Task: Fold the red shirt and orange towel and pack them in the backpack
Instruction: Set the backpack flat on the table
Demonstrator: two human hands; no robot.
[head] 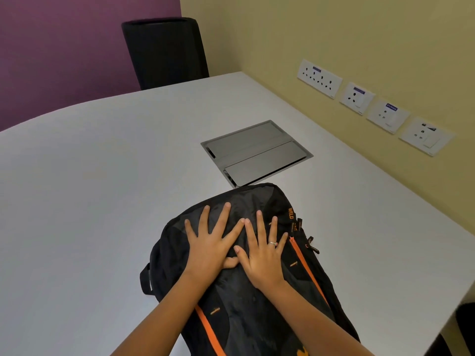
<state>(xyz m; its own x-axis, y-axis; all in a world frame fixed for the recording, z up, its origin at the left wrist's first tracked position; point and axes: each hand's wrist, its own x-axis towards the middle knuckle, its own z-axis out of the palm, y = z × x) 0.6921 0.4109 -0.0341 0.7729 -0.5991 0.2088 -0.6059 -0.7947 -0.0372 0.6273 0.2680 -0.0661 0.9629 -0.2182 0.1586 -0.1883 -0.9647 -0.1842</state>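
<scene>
Hands (209,249) (262,255) flat on backpack (244,304) (orange "WILD" lettering).

One head-worn view looks forward and steeply down, close over the hands; the table (102,163) stretches beyond the fingertips toward a chair (164,52) and walls

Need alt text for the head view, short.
Both hands, left hand and right hand, press flat with spread fingers on a black and orange backpack lying on a white table. No shirt or towel is visible.
</scene>
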